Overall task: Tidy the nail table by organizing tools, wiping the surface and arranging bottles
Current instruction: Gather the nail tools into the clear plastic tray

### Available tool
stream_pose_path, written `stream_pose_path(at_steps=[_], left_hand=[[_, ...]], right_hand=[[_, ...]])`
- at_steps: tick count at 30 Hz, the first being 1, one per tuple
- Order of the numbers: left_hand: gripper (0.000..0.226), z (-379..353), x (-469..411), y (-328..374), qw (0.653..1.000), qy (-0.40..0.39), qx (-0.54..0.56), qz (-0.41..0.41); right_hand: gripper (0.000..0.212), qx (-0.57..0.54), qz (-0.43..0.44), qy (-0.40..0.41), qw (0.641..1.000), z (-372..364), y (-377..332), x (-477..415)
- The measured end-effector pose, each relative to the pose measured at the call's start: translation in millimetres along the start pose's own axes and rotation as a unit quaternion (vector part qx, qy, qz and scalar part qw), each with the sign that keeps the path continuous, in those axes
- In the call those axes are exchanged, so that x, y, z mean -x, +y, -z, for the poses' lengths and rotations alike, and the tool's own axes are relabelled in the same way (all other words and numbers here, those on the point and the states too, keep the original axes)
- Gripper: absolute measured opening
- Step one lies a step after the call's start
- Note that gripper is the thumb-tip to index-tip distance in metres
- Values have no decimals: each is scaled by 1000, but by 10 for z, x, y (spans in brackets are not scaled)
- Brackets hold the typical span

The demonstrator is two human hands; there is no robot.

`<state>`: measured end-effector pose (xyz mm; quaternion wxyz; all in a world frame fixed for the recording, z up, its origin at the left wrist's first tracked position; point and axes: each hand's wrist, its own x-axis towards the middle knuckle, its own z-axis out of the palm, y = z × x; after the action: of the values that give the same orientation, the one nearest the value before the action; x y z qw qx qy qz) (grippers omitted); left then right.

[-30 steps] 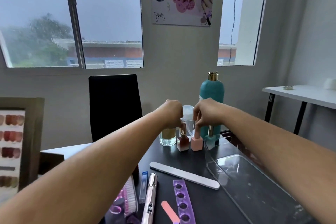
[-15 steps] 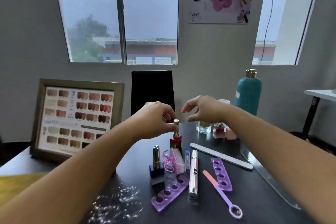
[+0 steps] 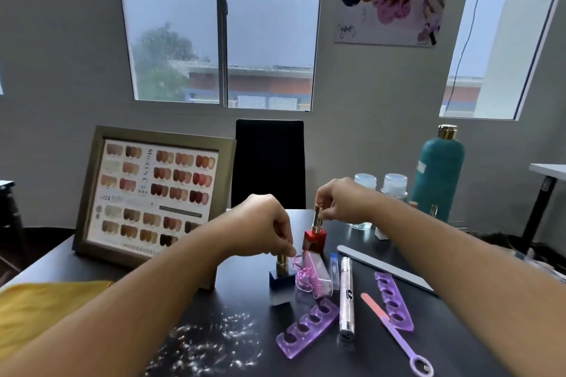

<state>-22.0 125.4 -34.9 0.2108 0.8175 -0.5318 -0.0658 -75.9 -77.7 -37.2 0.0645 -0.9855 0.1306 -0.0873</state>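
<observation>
Red bottle (image 3: 314,240), middle of the frame: the right hand (image 3: 340,199) pinches its gold cap. The left hand (image 3: 263,223) grips the dark bottle (image 3: 281,280) by its cap, probably to line both up.

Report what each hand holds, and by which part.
Left hand: dark bottle, by its gold cap. Right hand: red bottle, by its gold cap.

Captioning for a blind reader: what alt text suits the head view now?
Over a black table, the left hand pinches the gold cap of a dark blue bottle and the right hand that of a red bottle. Purple toe separators, a nail file and white dust lie nearby.
</observation>
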Motion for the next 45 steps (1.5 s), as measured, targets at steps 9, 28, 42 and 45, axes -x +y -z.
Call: stream_pose_path(at_steps=[9,28,42,45], left_hand=[[15,122,-695,228,985,166,38,-22],[28,-828,-1921,559,989,146,35,11],[32,-301,-1406,619,985,168,-8,-32],[29,-181,-1123,593,984,173,-11,-36]], right_hand=[[7,-89,-65,60,992,639,560,322],[10,-63,-171,2,983,342,1207,448],[12,-63,-130,71,987,699,870,719],[11,-77,-104,82,988,744,672,798]])
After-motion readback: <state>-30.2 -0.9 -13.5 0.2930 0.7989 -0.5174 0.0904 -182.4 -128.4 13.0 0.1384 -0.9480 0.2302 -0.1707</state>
